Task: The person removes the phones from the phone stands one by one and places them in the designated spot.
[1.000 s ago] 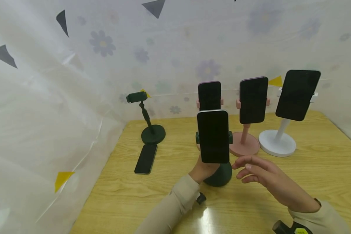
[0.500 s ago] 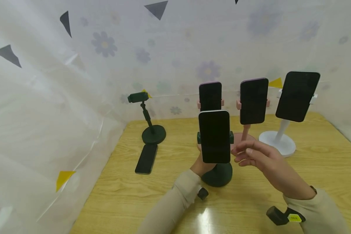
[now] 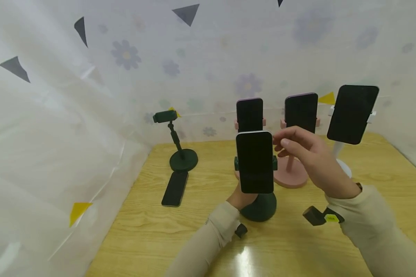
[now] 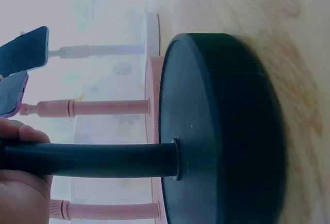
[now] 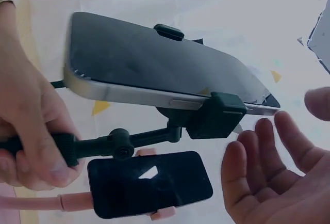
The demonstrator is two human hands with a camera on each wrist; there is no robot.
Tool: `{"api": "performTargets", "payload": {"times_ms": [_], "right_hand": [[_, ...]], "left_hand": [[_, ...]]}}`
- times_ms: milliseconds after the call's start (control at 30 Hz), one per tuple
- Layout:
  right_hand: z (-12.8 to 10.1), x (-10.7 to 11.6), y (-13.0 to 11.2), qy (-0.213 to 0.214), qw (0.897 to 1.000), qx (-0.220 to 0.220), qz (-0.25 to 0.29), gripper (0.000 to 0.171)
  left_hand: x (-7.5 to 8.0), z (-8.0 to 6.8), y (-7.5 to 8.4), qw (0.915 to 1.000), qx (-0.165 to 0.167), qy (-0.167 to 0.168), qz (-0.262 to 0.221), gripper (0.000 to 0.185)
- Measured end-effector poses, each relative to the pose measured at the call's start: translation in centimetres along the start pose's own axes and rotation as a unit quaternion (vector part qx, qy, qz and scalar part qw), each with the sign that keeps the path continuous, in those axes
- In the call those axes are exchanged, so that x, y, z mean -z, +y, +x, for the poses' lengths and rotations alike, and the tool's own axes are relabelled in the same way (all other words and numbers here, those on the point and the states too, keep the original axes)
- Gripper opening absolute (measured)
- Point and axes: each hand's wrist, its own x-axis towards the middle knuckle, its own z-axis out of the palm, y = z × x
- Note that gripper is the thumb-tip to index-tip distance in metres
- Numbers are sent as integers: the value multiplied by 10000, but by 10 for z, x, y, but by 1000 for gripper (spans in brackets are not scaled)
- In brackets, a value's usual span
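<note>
The table (image 3: 142, 238) spreads below the left hand (image 5: 31, 105) and right hand (image 3: 317, 163). On it, the green stand (image 4: 196, 126) rises through the left hand's curled, gripping fingers. A pink stand (image 3: 291, 177) is beyond the right hand, whose loosely bent fingers hold nothing. The phone (image 3: 255, 161), clamped above the left hand, is near the right fingertips.

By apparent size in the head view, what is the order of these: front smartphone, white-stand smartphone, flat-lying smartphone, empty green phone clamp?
Front smartphone and white-stand smartphone: too alike to rank
Flat-lying smartphone
Empty green phone clamp
</note>
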Motion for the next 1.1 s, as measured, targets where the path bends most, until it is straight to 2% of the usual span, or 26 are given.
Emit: {"api": "performTargets", "payload": {"times_ms": [33, 167, 300, 433, 500, 600, 667, 867, 1000, 1100], "right_hand": [[5, 0, -2, -138, 9999, -46, -89, 21], [21, -3, -6, -603, 9961, -484, -417, 25], [36, -10, -7, -1218, 9873, -868, -540, 32], [51, -15, -7, -1862, 9772, -1010, -110, 34], [57, -15, -7, -2191, 9700, -1020, 259, 32], [62, -14, -4, -2639, 9571, -939, 748, 31], [65, -13, -3, -2837, 9512, -839, 876, 31], [73, -16, -2, -3118, 9415, -548, 1158, 33], [76, -17, 0, -3296, 9293, -371, 1623, 37], [77, -17, 2, -3425, 9197, -317, 1891, 39]], "left_hand": [[2, 0, 1, 10000, -2, 8, -31, 23], [2, 1, -1, 9957, 197, -57, -908, 25], [3, 0, -1, 9984, 43, -35, -567, 22], [3, 1, 0, 9990, 114, -1, -433, 21], [2, 2, 0, 9978, 268, 27, -609, 23], [1, 2, 1, 9974, 445, -43, -562, 25], [0, 1, 0, 9972, 522, -66, -537, 26], [-3, -1, -2, 9943, 660, 4, -835, 30], [-2, -1, -3, 9908, 640, 29, -1189, 31], [-1, 0, -3, 9898, 610, 21, -1285, 30]]}}
